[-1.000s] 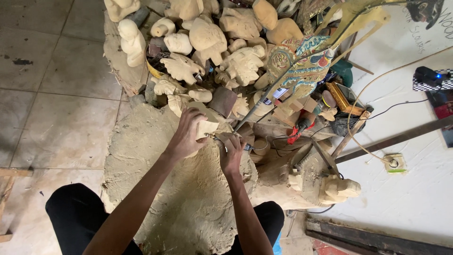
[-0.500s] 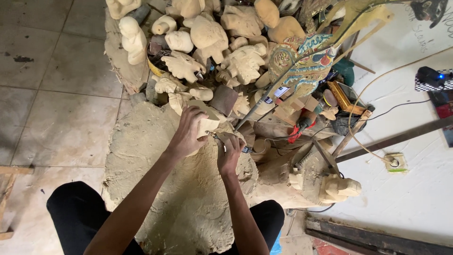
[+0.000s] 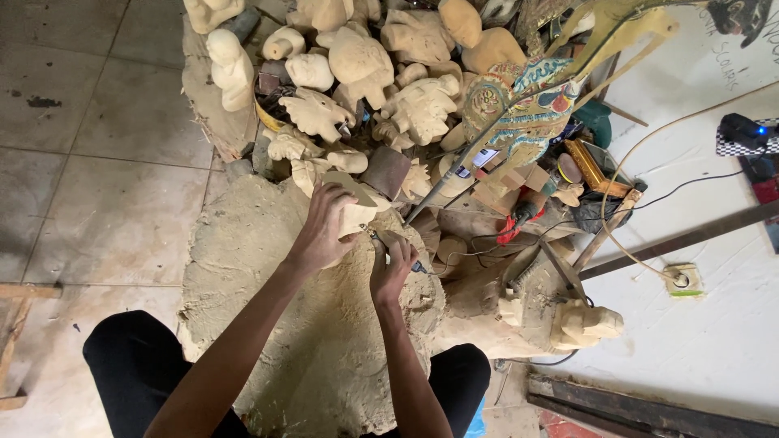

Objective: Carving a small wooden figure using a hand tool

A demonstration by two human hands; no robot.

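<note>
The person sits on the floor with a dust-caked cloth (image 3: 324, 341) spread across the lap and legs; it serves as the landmark here. At the cloth's upper edge, the left hand (image 3: 324, 227) is wrapped around a pale unfinished wood carving (image 3: 357, 212), gripping it firmly. Just right of that, also over the cloth, the right hand (image 3: 392, 268) is clenched around a small carving tool (image 3: 406, 258), its tip touching the carving.

Beyond the cloth's far edge lies a heap of pale carved figures (image 3: 357, 73), piled close and touching one another. To the upper right of the cloth stands a painted flat puppet (image 3: 519, 113) in blue, red and gold, on a long rod. Right of the cloth rests another rough carving (image 3: 580, 324), with dark cables (image 3: 690, 182) trailing over a white floor sheet (image 3: 706, 341). Left of the cloth the floor is grey tile (image 3: 89, 170), stained and dusty, with a strip of wood (image 3: 24, 290) at the edge.
</note>
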